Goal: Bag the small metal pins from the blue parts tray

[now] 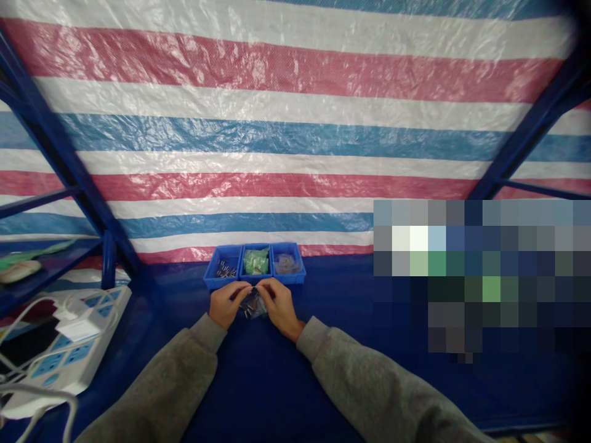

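Note:
My left hand (227, 304) and my right hand (279, 306) meet in front of three blue bins, fingertips pinched together. Something tiny sits between them, too small to name. Beneath the hands lies a small pile of metal pieces and clear plastic bags (253, 306), partly covered by my fingers. The left blue bin (211, 280) holds several small metal pins (226, 269). In the middle bin are green packets (256, 261), and the right bin (300, 274) contains clear plastic bags (287, 264).
A white power strip (87, 369) with plugged-in chargers and white cables (55, 351) lies at the left. Blue metal posts (74, 160) frame a striped plastic sheet (295, 135) behind the blue tabletop (258, 394). The right side is blurred into blocks.

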A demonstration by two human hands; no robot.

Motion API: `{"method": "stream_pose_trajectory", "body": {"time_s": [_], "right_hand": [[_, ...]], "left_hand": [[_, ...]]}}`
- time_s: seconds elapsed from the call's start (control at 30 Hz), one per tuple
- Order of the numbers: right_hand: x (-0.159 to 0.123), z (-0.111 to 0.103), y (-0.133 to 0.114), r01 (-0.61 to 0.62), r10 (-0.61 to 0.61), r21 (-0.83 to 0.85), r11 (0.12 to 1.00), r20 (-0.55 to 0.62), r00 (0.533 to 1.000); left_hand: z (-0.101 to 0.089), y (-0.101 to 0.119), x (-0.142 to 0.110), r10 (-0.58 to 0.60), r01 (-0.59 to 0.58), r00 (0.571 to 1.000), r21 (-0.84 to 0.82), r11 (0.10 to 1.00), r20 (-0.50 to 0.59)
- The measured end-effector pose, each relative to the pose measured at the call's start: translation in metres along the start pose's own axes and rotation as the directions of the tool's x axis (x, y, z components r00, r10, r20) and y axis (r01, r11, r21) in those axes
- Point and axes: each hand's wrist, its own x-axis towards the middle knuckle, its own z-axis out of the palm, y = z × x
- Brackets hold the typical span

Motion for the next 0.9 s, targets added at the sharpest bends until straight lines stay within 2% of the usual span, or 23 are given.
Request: {"method": "stream_pose_trajectory", "body": {"time_s": [0.13, 0.3, 0.43, 0.57, 0.7, 0.9], "right_hand": [[0.0003, 0.0003, 0.0, 0.027, -0.027, -0.017, 0.999, 0.017, 0.999], [0.0007, 0.0004, -0.0003, 0.04, -0.039, -0.037, 0.998, 0.016, 0.999], [0.0009, -0.0001, -0.0007, 0.042, -0.041, -0.04, 0.998, 0.008, 0.999], [0.001, -0.0008, -0.0019, 0.041, -0.041, -0.04, 0.998, 0.005, 0.999], [0.0005, -0.0009, -0.0022, 0.03, -0.03, -0.033, 0.999, -0.007, 1.0], [-0.0002, 0.0001, 0.0005, -0.018, 0.018, -0.005, 1.0, -0.04, 0.999]], "left_hand": [[-0.001, 0.0008, -0.0004, 0.001, -0.001, 1.0, 0.011, 1.0, -0.021], [-0.0024, 0.0008, -0.002, -0.107, 0.105, 0.994, -0.069, 0.992, -0.025], [-0.0021, 0.001, -0.0026, -0.149, 0.149, 0.989, -0.039, 0.988, 0.004], [-0.0007, 0.0, -0.0015, -0.1, 0.099, 0.995, -0.022, 0.995, -0.02], [0.0005, -0.0044, -0.0011, -0.05, 0.049, 0.999, 0.031, 0.998, 0.001], [0.0009, -0.0073, 0.0, 0.088, -0.091, 0.995, 0.073, 0.993, 0.048]]}}
